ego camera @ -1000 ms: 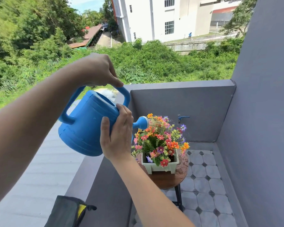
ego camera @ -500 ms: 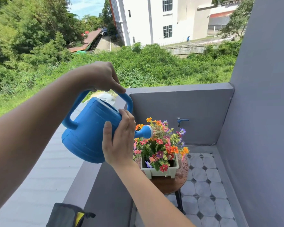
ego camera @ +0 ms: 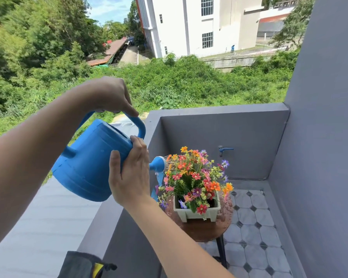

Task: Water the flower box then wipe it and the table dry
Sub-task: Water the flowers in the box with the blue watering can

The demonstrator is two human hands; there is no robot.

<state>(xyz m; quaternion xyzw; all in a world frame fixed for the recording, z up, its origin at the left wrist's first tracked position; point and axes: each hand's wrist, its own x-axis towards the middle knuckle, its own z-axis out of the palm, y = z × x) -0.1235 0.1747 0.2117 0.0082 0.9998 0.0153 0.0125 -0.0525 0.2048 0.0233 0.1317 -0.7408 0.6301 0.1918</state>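
I hold a blue watering can (ego camera: 88, 163) tilted toward the right. My left hand (ego camera: 109, 96) grips its top handle, and my right hand (ego camera: 132, 173) is pressed flat against its front side. Thin jets of water spray from the spout rose (ego camera: 158, 163) onto colourful flowers (ego camera: 195, 175). They stand in a pale green flower box (ego camera: 197, 214). The box rests on a small round brown table (ego camera: 205, 229), whose top is wet with drops.
A low grey balcony wall (ego camera: 219, 137) with a blue tap (ego camera: 225, 149) runs behind the table. A tall grey wall (ego camera: 325, 137) closes the right side. Patterned tiles (ego camera: 253, 237) cover the floor. A dark bag with a yellow patch (ego camera: 84, 266) lies at the bottom left.
The can has tipped further forward and down, bringing the rose lower beside the flowers. More water now drips from under the rose, and the table top looks wetter.
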